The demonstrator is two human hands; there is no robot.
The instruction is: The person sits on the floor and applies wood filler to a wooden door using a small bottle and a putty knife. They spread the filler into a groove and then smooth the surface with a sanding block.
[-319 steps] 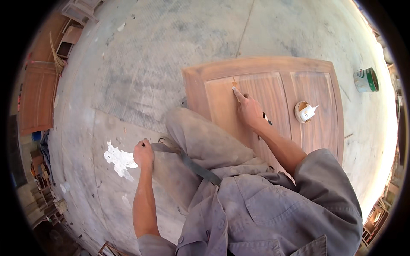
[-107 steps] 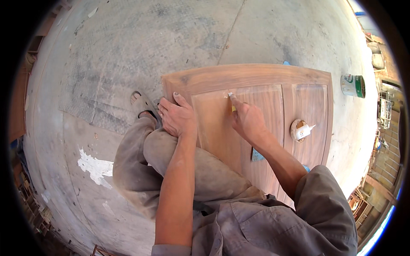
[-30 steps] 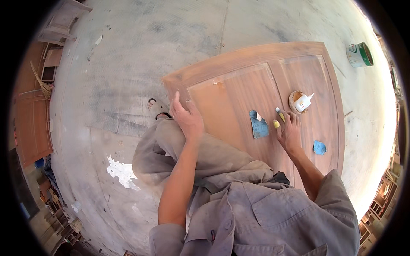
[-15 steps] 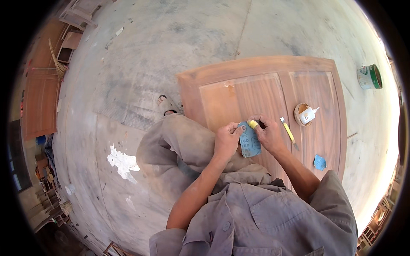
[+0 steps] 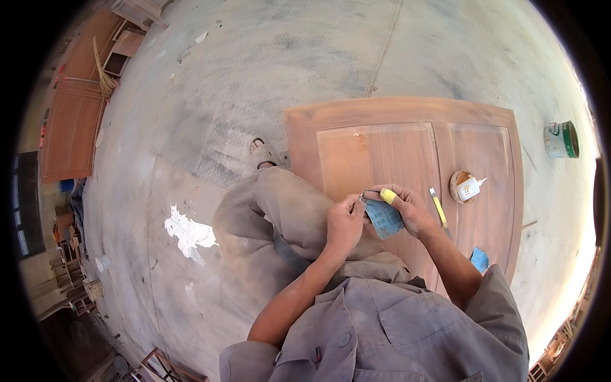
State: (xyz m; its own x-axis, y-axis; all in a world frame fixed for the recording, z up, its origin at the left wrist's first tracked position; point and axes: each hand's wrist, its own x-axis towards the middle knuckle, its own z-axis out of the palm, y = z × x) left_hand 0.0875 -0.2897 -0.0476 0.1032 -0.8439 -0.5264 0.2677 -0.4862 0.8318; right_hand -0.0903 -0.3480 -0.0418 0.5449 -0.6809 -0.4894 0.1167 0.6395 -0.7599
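Between my two hands is a small sheet of blue-grey sandpaper (image 5: 386,221), its printed back facing up. My left hand (image 5: 345,221) pinches its left upper corner. My right hand (image 5: 409,211), with yellow tape round the thumb, grips its upper edge, which curls over there. Below them lies a brown wooden panel door (image 5: 379,109). On the door, right of my hands, rest a yellow-handled flat blade tool (image 5: 438,209) and a round bowl (image 5: 456,189) with a white squeeze bottle (image 5: 469,189) in it. A blue sandpaper scrap (image 5: 480,259) lies near my right elbow.
A white and green bucket (image 5: 562,140) stands on the concrete floor beyond the door's right side. White paint-like splatter (image 5: 189,234) marks the floor left of my bent knee. Reddish wooden panels (image 5: 74,130) and a straw broom (image 5: 105,81) are at the far left.
The sandpaper has tilted, and its upper edge now curls between my fingers. My hands have shifted slightly on it. The whole view has turned a little, moving the door right and down.
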